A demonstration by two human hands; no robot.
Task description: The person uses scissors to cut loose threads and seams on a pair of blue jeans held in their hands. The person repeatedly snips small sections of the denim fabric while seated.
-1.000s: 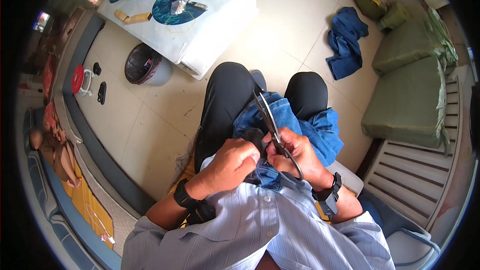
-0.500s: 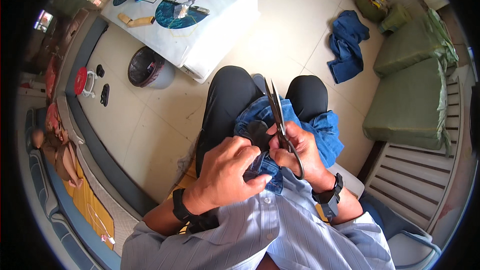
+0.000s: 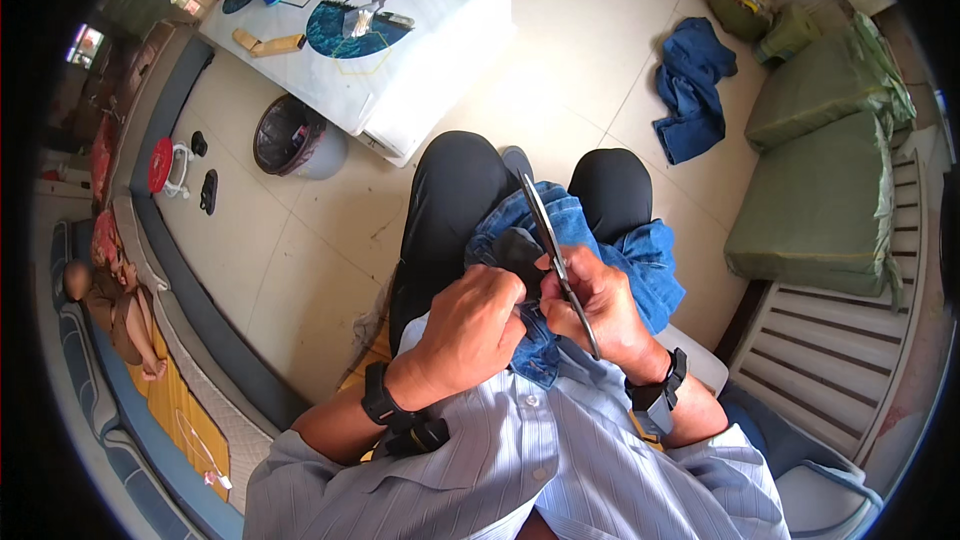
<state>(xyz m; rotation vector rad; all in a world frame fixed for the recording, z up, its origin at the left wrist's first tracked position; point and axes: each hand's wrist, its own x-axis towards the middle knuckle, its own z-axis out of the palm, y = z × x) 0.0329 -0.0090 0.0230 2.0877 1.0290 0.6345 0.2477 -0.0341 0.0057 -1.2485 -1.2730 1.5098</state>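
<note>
Blue denim jeans [image 3: 648, 258] lie bunched across my lap, with a dark patch of cloth near the middle. My left hand [image 3: 468, 325] is closed at the near left edge of the denim, its fingertips curled out of sight and a fold of the cloth beside them. In my right hand [image 3: 597, 305] is a pair of dark metal scissors [image 3: 543, 217], seen nearly edge-on, blades pointing away from me above the cloth. The right thumb and fingers are pinched close to the left hand; whether they also grip cloth is hidden.
Another pair of jeans [image 3: 692, 90] lies on the tiled floor. A white-topped table [image 3: 450, 40] and a waste bin [image 3: 325, 152] stand ahead to the left. Green cushions [image 3: 805, 210] rest on a slatted bench [image 3: 830, 360] at right. Someone [image 3: 125, 315] reclines on the left sofa.
The scissors have turned from blades visibly apart to nearly edge-on. My left hand has rolled over, its thumb now tucked in where it stuck out before.
</note>
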